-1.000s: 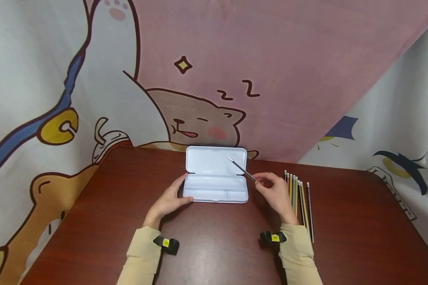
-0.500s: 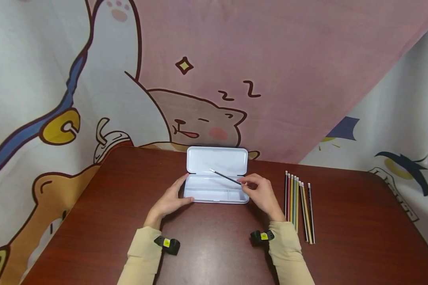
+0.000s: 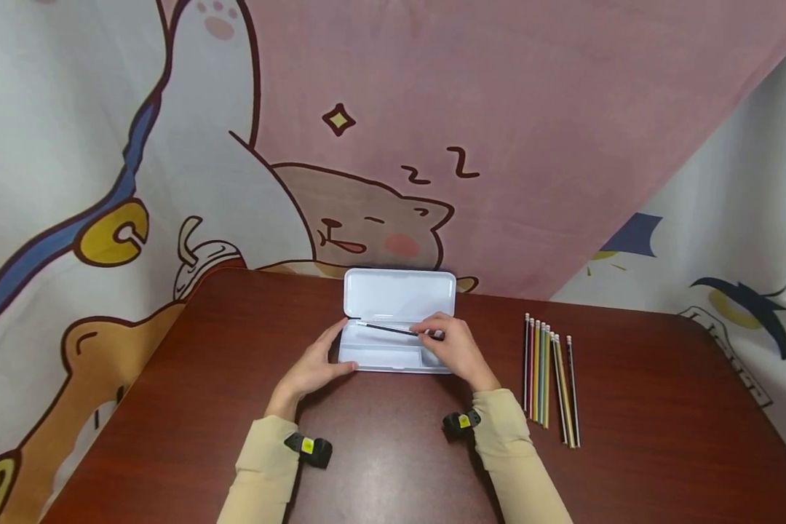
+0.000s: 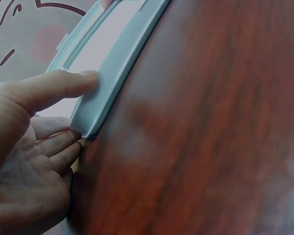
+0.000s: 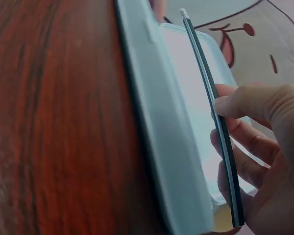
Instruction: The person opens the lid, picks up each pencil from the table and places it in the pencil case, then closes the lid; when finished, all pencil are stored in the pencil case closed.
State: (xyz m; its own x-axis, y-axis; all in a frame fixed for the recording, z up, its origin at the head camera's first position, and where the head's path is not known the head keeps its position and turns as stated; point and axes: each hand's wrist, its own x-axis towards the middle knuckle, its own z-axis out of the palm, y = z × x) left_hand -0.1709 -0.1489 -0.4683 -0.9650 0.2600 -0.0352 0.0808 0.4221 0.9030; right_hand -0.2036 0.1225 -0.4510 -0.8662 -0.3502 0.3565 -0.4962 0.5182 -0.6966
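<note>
A white pencil case (image 3: 381,356) lies with its lid (image 3: 399,291) raised at the back of the table; its tray is split by low dividers. My left hand (image 3: 310,371) holds the case's left end, thumb (image 4: 81,84) on the front wall and fingers around the end. Over the tray, my right hand (image 3: 456,351) pinches a dark striped pencil (image 5: 202,63) between thumb and fingers. This pencil lies nearly level along the rear compartment, its white-tipped end to the left. Whether it touches the tray floor, I cannot tell.
Several pencils (image 3: 540,375) lie side by side on the brown table (image 3: 393,451), right of the case, along with a dark pencil (image 3: 573,393) slightly apart. A cartoon-printed cloth (image 3: 530,145) hangs behind the table.
My right hand has moved left with the pencil, from beside the case to over its tray. The pencil has turned from slanted to nearly level. My left hand stays on the case.
</note>
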